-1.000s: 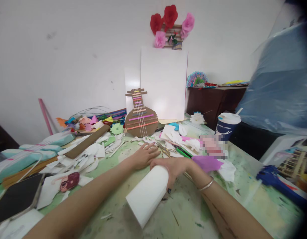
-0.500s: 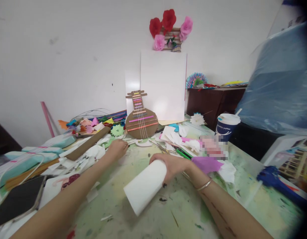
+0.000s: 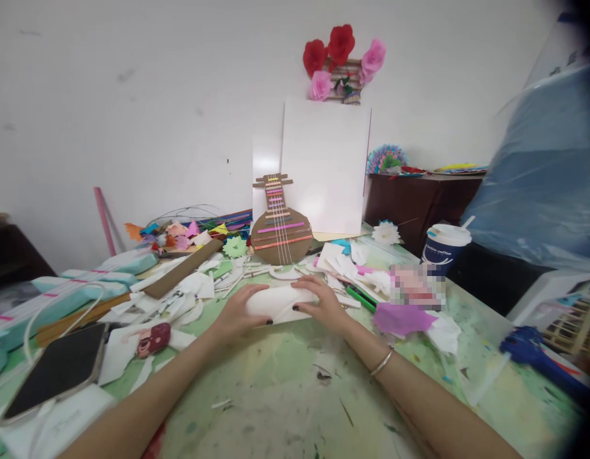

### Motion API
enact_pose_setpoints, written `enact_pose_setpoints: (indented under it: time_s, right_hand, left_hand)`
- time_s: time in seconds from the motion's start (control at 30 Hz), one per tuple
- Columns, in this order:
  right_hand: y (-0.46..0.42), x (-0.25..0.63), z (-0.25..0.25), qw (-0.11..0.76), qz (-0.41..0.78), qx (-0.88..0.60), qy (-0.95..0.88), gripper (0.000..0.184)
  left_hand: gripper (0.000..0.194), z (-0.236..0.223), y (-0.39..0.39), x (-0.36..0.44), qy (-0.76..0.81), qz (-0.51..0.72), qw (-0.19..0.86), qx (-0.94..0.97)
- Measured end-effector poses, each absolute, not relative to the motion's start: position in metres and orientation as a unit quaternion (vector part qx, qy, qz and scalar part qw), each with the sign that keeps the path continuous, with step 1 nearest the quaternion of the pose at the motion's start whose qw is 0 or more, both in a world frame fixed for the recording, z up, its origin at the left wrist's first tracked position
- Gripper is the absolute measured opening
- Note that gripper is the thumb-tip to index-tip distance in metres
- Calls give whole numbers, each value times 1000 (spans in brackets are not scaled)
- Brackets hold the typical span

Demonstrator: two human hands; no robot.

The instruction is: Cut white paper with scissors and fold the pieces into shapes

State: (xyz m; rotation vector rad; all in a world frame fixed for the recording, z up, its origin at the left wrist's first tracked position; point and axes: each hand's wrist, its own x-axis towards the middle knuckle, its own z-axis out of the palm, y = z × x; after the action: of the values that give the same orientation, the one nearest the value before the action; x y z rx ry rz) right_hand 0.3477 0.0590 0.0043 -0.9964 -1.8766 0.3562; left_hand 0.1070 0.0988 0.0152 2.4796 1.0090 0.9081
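A curved piece of white paper (image 3: 279, 302) lies sideways low over the table between my two hands. My left hand (image 3: 241, 312) grips its left end, thumb along the near edge and fingers over the top. My right hand (image 3: 323, 306) holds the right end in the same manner, a bracelet on that wrist. Just behind the paper are white paper scraps (image 3: 237, 274) and a cardboard lute-shaped craft (image 3: 281, 237) with coloured strips and strings, leaning upright. A green-handled cutter (image 3: 360, 297) lies right of my right hand.
At the left are a phone (image 3: 58, 370), a brown cardboard strip (image 3: 182, 271) and heaped paper cuttings. To the right stand a paper coffee cup (image 3: 445, 248), purple paper (image 3: 402, 319) and a blue glue gun (image 3: 538, 357). A white board (image 3: 326, 166) leans against the wall.
My left hand has come from the scraps at the back to the paper's left end. My right hand has turned the rolled paper from slanting to crosswise, farther back on the table.
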Motion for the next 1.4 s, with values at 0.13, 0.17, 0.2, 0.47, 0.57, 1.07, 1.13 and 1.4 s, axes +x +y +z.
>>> enact_pose_setpoints:
  time_s: [0.13, 0.17, 0.2, 0.47, 0.57, 1.07, 1.13, 1.4]
  right_hand:
    - [57, 348, 8, 466, 130, -420, -768, 32]
    - [56, 348, 8, 455, 128, -424, -772, 37]
    - [56, 349, 8, 439, 127, -425, -781, 45]
    - [62, 355, -1, 410, 199, -417, -786, 83]
    - [64, 351, 0, 489, 315, -421, -696, 82]
    - [21, 305, 30, 496, 374, -427, -657, 85]
    - [16, 306, 36, 475, 291, -421, -716, 86]
    - [17, 317, 47, 490, 388, -417, -660, 86]
  left_hand:
    - [92, 9, 96, 104, 302, 319, 104, 892]
    - [96, 9, 93, 104, 292, 312, 81, 900]
    - [93, 10, 91, 103, 287, 306, 54, 906]
    - [51, 14, 89, 100, 250, 278, -25, 927]
    - [48, 12, 92, 103, 280, 316, 22, 906]
    - [66, 20, 31, 160, 258, 381, 729, 507]
    - [54, 28, 30, 155, 250, 394, 731, 499]
    - [48, 38, 40, 140, 273, 428, 686, 521]
